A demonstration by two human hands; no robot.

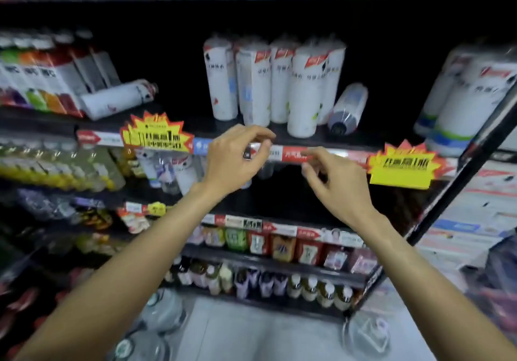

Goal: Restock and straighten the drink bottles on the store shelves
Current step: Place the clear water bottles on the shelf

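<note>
Several white-labelled drink bottles [268, 86] stand upright in a cluster on the dark middle shelf [349, 141]. Just right of them one bottle [348, 109] lies tipped over, its dark cap pointing toward me. Another white bottle [117, 99] lies on its side at the left. My left hand [237, 159] hovers in front of the shelf edge below the cluster, fingers curled and slightly apart, gripping no bottle. My right hand [335, 179] is beside it at the red price strip [293, 153], fingers loosely spread and empty.
Colourful bottles [42, 81] fill the shelf's left end and large white bottles [470, 100] its right end. Yellow promo tags [156, 134] [402, 167] stick out from the shelf edge. Lower shelves hold more drinks [279, 244]. A black frame post [461, 176] slants at right.
</note>
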